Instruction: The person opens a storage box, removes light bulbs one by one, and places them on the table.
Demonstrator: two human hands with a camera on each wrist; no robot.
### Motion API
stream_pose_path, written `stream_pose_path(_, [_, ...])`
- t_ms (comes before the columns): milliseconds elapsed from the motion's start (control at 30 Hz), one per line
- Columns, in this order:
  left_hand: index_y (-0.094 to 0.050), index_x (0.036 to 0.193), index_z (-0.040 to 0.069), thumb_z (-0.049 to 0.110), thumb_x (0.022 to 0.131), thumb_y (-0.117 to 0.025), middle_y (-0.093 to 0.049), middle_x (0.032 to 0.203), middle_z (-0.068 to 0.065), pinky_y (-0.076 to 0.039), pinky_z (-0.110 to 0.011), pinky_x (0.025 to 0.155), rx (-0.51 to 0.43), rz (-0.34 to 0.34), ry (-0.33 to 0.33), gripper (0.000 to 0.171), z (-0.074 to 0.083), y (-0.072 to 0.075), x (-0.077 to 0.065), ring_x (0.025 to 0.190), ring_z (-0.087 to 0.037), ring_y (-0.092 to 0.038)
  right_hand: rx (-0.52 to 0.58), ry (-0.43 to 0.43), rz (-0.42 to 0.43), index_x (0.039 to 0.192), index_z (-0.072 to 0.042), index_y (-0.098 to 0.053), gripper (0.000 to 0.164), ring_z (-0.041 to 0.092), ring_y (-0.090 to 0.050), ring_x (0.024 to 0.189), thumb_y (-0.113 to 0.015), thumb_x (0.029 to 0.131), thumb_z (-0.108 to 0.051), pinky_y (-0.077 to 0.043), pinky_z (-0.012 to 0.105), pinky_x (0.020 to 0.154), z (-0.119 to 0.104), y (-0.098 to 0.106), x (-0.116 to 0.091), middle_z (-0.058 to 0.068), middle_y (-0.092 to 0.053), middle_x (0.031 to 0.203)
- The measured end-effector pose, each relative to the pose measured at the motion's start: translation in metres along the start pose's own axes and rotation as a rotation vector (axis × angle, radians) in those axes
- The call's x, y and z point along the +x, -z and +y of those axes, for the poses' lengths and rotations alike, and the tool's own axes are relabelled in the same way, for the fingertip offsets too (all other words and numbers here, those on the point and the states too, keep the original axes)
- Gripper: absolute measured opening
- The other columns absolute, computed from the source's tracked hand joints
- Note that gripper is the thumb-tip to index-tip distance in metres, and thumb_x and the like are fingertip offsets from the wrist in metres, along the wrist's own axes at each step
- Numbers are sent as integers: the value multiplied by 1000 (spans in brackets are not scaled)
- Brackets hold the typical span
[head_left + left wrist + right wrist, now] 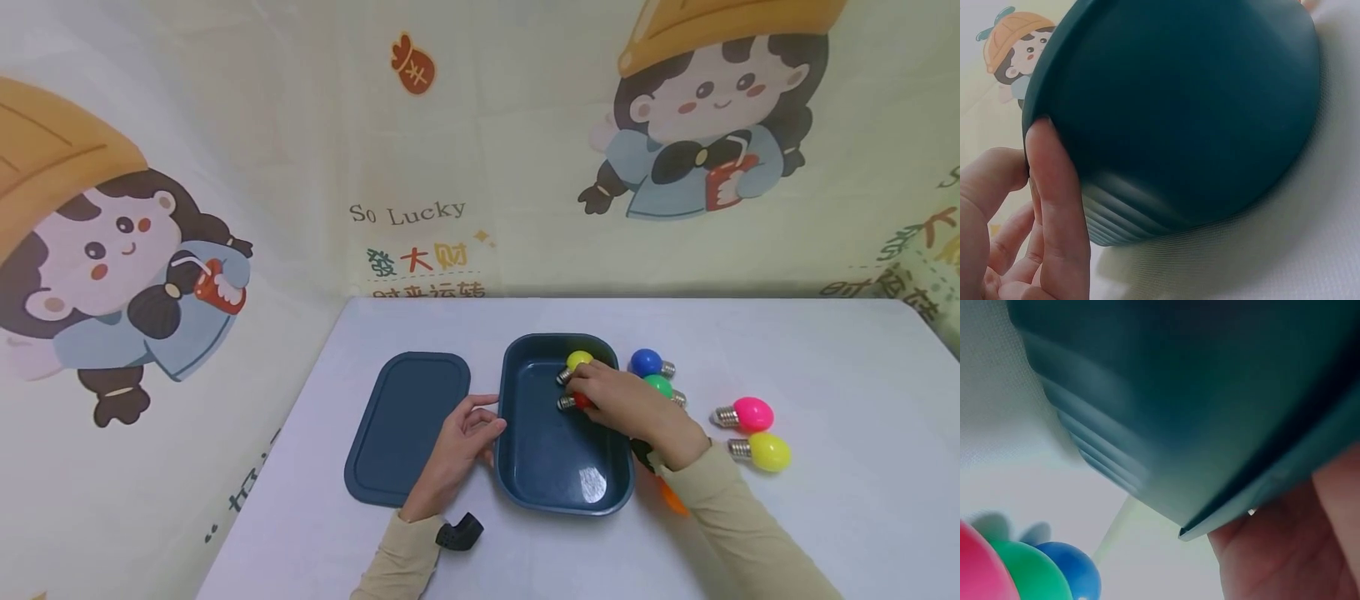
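Observation:
A dark blue box point(562, 454) stands lidless on the table. On its left side my left hand point(468, 433) pinches the rim, a finger point(1057, 194) lying against the outer wall. My right hand point(626, 404) reaches over the right rim into the box and grips a red light bulb point(581, 401), mostly covered by the fingers. Beyond it, inside, lies a yellow light bulb point(579, 359), partly hidden by that hand. The right wrist view shows part of the right hand point(1285, 550) at the rim; its fingertips are out of sight there.
A dark blue lid point(405, 429) lies left of the box. To the right are blue point(646, 362), green point(658, 385), pink point(753, 414) and yellow bulbs point(771, 452). An orange object point(673, 500) is partly covered by the right forearm. A printed cloth point(525, 167) hangs behind.

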State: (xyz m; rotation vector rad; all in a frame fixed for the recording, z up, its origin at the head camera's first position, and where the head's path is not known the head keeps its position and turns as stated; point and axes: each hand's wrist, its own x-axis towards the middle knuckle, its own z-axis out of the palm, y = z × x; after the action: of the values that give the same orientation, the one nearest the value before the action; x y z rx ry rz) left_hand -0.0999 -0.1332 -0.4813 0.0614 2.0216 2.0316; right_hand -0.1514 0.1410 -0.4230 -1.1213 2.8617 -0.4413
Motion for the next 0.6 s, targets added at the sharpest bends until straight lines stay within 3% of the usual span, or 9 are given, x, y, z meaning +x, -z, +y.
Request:
stream_pose_path(300, [-54,135,17,26,92,-73,-63,98,-6,-53,-26,57,3,-5,5,48,-1,-1,0,68,-12,-55,-12,24,54,106,-6,-72,31,23,-59,97,-83,78,-3,-59,35,81,2,3,-4,8,-65,108])
stream_pose_path(600, [-53,136,16,26,92,-73,-63,100,-9,-53,-26,57,2,-1,-2,49,-2,-1,2,67,-14,-55,33,-6,61,113,-5,-70,35,27,-60,105,-81,80,-4,-59,38,81,5,22,-14,11,-63,114])
